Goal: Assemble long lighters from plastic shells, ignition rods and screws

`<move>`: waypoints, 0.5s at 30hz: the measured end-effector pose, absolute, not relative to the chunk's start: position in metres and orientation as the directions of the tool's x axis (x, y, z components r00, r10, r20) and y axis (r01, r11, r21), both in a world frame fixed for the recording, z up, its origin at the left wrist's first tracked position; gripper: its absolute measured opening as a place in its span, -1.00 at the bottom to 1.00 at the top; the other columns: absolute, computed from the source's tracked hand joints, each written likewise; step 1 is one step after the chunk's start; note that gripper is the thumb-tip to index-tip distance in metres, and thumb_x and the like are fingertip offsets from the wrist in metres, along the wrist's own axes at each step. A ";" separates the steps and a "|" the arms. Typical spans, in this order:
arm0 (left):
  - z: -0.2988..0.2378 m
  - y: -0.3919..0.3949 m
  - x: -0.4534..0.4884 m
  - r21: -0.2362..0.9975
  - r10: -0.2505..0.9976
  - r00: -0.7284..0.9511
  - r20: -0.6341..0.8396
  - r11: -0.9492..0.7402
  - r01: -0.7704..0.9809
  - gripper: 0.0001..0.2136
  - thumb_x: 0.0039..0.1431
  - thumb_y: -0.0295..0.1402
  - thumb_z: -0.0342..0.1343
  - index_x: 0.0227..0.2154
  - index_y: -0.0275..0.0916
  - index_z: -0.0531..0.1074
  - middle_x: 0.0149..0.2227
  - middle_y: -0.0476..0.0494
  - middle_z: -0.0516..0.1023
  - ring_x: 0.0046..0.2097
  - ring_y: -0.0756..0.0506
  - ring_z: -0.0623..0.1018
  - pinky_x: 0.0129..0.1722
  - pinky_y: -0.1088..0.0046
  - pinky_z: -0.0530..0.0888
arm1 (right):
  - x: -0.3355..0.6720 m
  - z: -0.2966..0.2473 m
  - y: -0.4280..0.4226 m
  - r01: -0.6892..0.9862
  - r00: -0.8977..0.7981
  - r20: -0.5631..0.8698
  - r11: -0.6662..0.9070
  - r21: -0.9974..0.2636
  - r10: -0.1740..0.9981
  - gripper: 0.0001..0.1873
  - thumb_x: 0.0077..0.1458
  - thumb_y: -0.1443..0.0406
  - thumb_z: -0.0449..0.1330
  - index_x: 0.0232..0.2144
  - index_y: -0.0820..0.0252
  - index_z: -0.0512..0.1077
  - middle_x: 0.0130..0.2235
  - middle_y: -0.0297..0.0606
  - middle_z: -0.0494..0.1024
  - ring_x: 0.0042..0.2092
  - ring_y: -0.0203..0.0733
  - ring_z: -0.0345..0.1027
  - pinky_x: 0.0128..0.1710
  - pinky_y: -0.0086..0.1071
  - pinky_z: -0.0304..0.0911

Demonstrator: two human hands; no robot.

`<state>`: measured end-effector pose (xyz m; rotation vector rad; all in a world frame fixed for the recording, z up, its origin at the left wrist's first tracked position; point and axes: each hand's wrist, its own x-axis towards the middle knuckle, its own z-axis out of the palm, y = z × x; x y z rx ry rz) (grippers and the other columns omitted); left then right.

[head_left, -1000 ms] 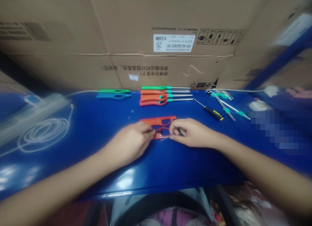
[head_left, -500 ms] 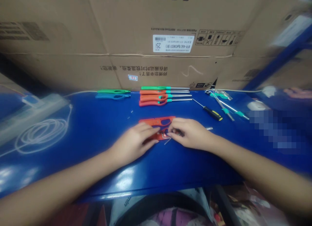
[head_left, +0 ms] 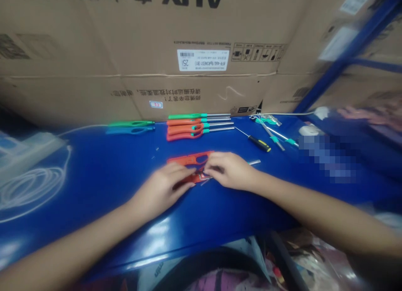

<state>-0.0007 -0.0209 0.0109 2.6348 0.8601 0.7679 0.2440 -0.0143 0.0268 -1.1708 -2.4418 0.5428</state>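
An open orange plastic handle shell [head_left: 188, 160] lies on the blue table [head_left: 103, 173], and a second orange piece sits partly hidden under my fingers. My left hand [head_left: 161, 186] rests on its left part with the fingers curled down on it. From the right, my right hand [head_left: 228, 168] pinches something small at the shell's middle; a thin metal rod [head_left: 253, 162] sticks out to the right behind it. What the fingertips hold is too small to make out.
Finished long-nosed tools with orange and green handles [head_left: 188, 125] lie in a row at the back, two more [head_left: 130, 127] to their left. A black-and-yellow screwdriver [head_left: 258, 142] and loose rods lie right. Coiled white tube [head_left: 28, 190] lies left. Big cardboard boxes [head_left: 194, 56] stand behind.
My view has swung a little right and everything has shifted left in the picture. Both hands stay on the orange shell, fingers drawn closer together.
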 end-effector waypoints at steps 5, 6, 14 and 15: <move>0.011 -0.020 -0.003 0.382 0.611 0.703 0.365 -0.786 0.485 -0.72 0.33 -0.36 0.12 0.08 -0.20 0.46 -0.02 -0.24 0.59 0.01 -0.19 0.56 -0.01 0.24 0.52 | 0.252 0.039 -0.018 0.610 -0.643 0.147 0.619 -0.494 0.752 -0.96 0.18 0.35 0.20 -0.29 0.17 0.46 -0.26 -0.30 0.56 -0.29 -0.27 0.39 -0.30 -0.42 0.17; 0.011 -0.019 -0.004 0.382 0.612 0.707 0.354 -0.785 0.489 -0.70 0.34 -0.36 0.11 0.10 -0.20 0.44 0.01 -0.24 0.57 0.03 -0.19 0.55 0.02 0.23 0.51 | 0.254 0.042 -0.018 0.584 -0.680 0.139 0.646 -0.491 0.720 -0.93 0.18 0.35 0.21 -0.25 0.16 0.45 -0.23 -0.30 0.56 -0.27 -0.26 0.40 -0.30 -0.43 0.18; 0.014 -0.020 0.000 0.378 0.586 0.751 0.304 -0.798 0.469 -0.75 0.39 -0.40 0.03 0.07 -0.18 0.44 0.04 -0.21 0.54 0.08 -0.18 0.49 0.10 0.21 0.44 | 0.265 0.046 -0.012 0.537 -0.786 0.064 0.730 -0.424 0.615 -0.90 0.20 0.37 0.20 -0.21 0.12 0.44 -0.11 -0.29 0.53 -0.15 -0.22 0.42 -0.24 -0.40 0.21; 0.015 -0.020 0.000 0.379 0.582 0.757 0.297 -0.799 0.466 -0.74 0.39 -0.40 0.02 0.07 -0.17 0.45 0.05 -0.21 0.53 0.08 -0.18 0.48 0.10 0.21 0.44 | 0.265 0.046 -0.012 0.532 -0.785 0.070 0.727 -0.434 0.616 -0.86 0.19 0.38 0.20 -0.17 0.11 0.43 -0.11 -0.29 0.53 -0.15 -0.22 0.42 -0.23 -0.40 0.22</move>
